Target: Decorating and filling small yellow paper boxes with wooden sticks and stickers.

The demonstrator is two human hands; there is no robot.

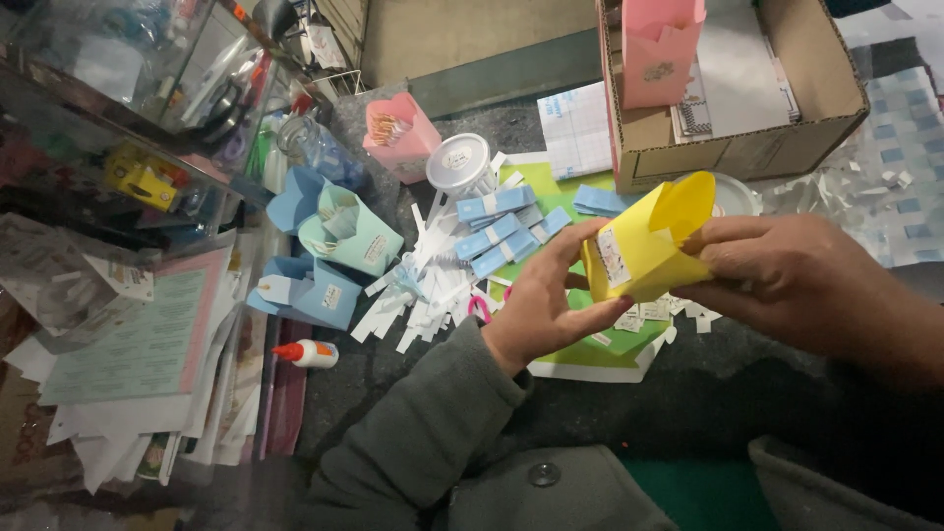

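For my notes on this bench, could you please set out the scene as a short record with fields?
Held item: yellow paper box, open end tilted up, small label on its side
Left hand: fingers on the box's labelled side
Right hand: grips the box's other side
Table: blue paper boxes, white paper strips, glue bottle
Behind: cardboard carton with a pink paper box inside

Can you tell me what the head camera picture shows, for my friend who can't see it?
Two hands hold a small yellow paper box with a white label: the left hand on its labelled side, the right hand on the other. Below lie white paper strips, blue paper boxes, a glue bottle and a cardboard box.
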